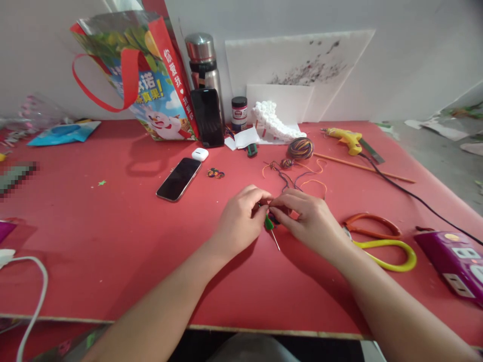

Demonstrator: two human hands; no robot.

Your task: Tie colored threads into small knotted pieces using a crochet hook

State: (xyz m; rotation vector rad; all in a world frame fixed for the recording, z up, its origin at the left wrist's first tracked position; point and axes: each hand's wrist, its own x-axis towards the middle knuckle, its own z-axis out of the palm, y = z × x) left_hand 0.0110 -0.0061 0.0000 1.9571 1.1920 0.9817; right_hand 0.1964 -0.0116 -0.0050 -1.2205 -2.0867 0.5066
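Both of the person's hands meet over the middle of the red counter [132, 261], fingertips almost touching. The left hand [242, 219] is closed in a pinch on a green-handled tool [268, 222], whose thin metal shaft slants down toward the near edge. The right hand [307, 217] is also drawn narrow, thumb and fingers pressed together on a small dark yarn piece [274, 218] right beside the green handle; the fingers hide most of it, so its exact form cannot be made out. Loose strands [294, 182] lie just beyond the hands, near a large multicoloured yarn ball [301, 148] and a smaller ball [287, 163]. A thin wooden stick [362, 167] runs rightward from beside the large ball, with a yellow glue gun [345, 139] behind it. Scissors [410, 255] with one orange and one yellow handle lie beside the right forearm, and a purple power strip [449, 256] sits farther right. Left of the strands, a small colourful knotted piece [216, 173] rests near a flat phone [179, 180] and a white case [199, 154]. Behind these, a second phone [207, 118] stands upright in front of a metal flask [199, 49], beside a printed bag [166, 115].
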